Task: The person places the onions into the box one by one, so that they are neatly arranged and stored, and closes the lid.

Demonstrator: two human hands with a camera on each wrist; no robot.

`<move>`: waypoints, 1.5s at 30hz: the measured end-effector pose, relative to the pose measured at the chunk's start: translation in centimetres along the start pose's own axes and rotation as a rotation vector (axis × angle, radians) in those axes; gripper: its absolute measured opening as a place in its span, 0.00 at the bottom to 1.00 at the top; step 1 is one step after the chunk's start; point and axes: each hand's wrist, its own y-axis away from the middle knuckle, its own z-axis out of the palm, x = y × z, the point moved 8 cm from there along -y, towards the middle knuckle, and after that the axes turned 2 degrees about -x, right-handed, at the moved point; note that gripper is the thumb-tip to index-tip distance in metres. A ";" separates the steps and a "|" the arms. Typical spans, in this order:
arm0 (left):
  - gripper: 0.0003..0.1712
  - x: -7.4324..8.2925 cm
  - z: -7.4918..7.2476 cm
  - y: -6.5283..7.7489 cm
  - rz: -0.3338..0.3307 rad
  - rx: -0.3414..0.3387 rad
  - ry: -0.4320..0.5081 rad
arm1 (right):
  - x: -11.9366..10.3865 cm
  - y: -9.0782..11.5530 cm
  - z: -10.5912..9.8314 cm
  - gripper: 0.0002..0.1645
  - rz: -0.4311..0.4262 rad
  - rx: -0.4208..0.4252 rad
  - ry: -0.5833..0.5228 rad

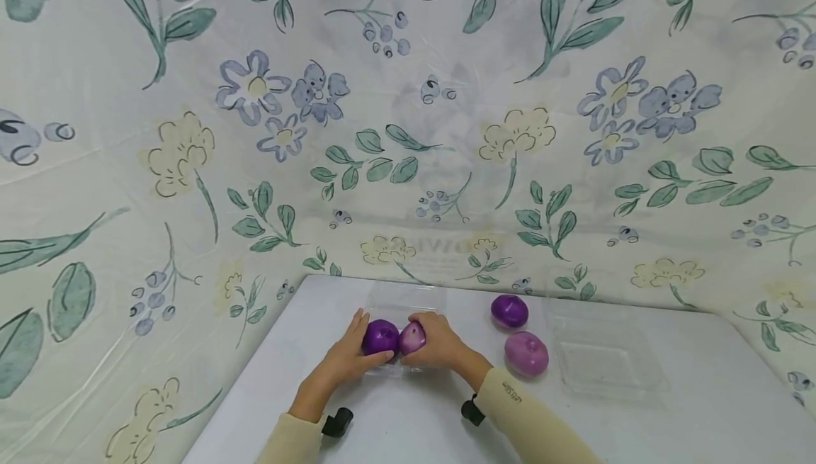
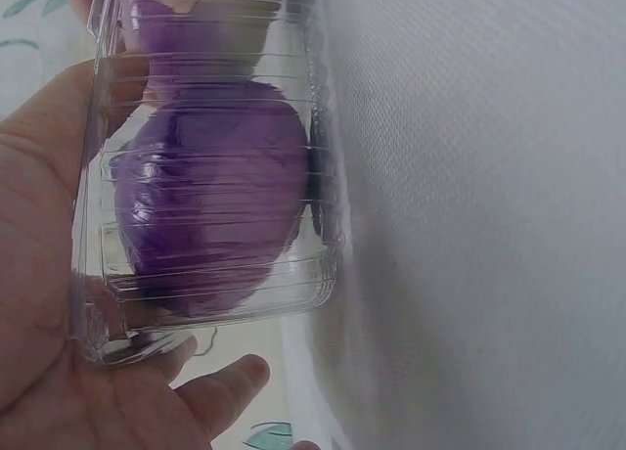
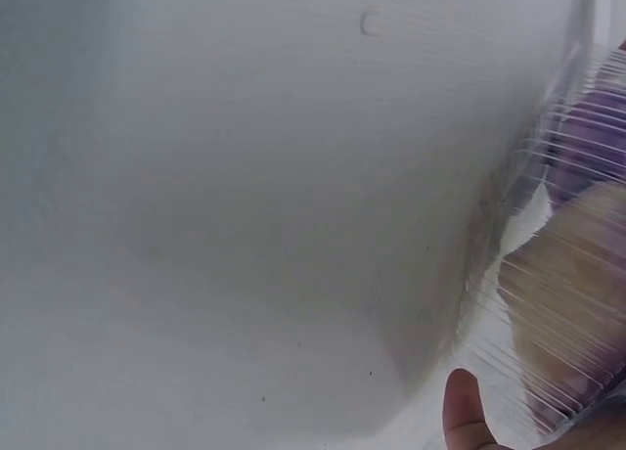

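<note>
Side by side in a clear plastic container (image 1: 406, 297), a dark purple onion (image 1: 381, 337) and a paler onion (image 1: 413, 337) touch or nearly touch. My left hand (image 1: 347, 353) holds the dark one, thumb at the near side and fingers at the far side. Around the paler onion curl the fingers of my right hand (image 1: 440, 342). The left wrist view shows the dark onion (image 2: 210, 196) through the ribbed container wall (image 2: 328, 264). In the right wrist view, a tan and purple onion (image 3: 567, 284) sits behind the clear wall, with a fingertip (image 3: 462, 406) below.
To the right on the white table (image 1: 408, 425) lie another dark purple onion (image 1: 509, 311) and a pinkish onion (image 1: 525, 353). Beyond them stands a second clear container (image 1: 608, 354). A floral sheet (image 1: 408, 166) hangs behind the table's far edge.
</note>
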 end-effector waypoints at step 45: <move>0.60 -0.2 0.3 -0.4 -0.003 -0.003 0.016 | 0.1 0.4 0.0 0.48 -0.036 0.046 0.045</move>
